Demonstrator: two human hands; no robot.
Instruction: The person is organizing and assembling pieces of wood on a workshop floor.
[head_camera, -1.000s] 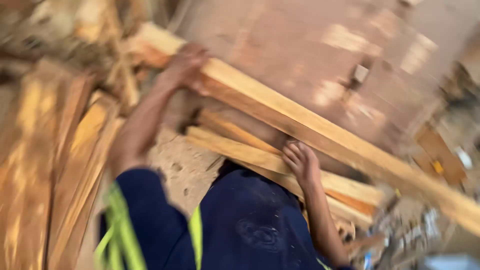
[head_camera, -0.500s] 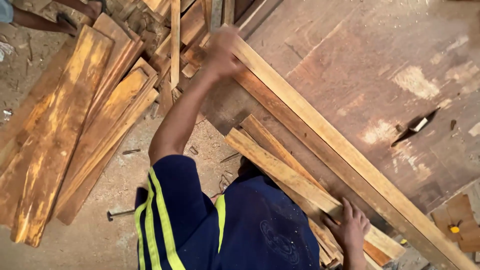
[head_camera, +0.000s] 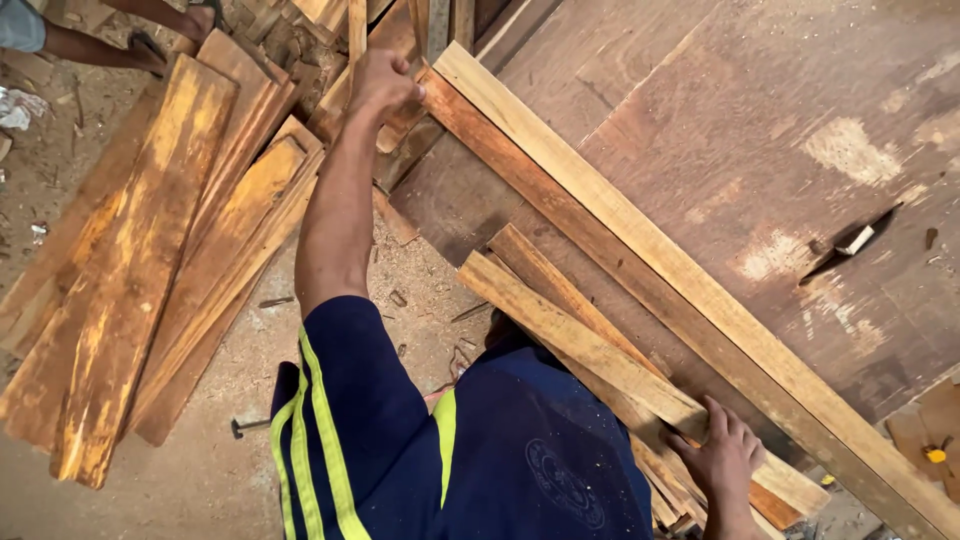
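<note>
My left hand (head_camera: 385, 85) reaches far forward and is closed around the far end of a long pale plank (head_camera: 640, 250). This plank runs diagonally across a big worn wooden table (head_camera: 760, 110). My right hand (head_camera: 722, 458) lies low by my side on a short plank (head_camera: 580, 345), fingers curled over its edge. That short plank belongs to a small stack of similar pieces beside the long one. My dark blue shirt with yellow-green stripes fills the bottom of the view.
A pile of broad orange-brown boards (head_camera: 150, 260) lies on the sawdust floor to the left. Another person's leg and sandalled foot (head_camera: 110, 45) stand at the top left. A slot with a saw blade (head_camera: 850, 243) sits in the table. A small metal tool (head_camera: 240, 428) lies on the floor.
My left hand has stayed on the long plank's far end as the view steadied. My right hand slid down along the short planks toward my side.
</note>
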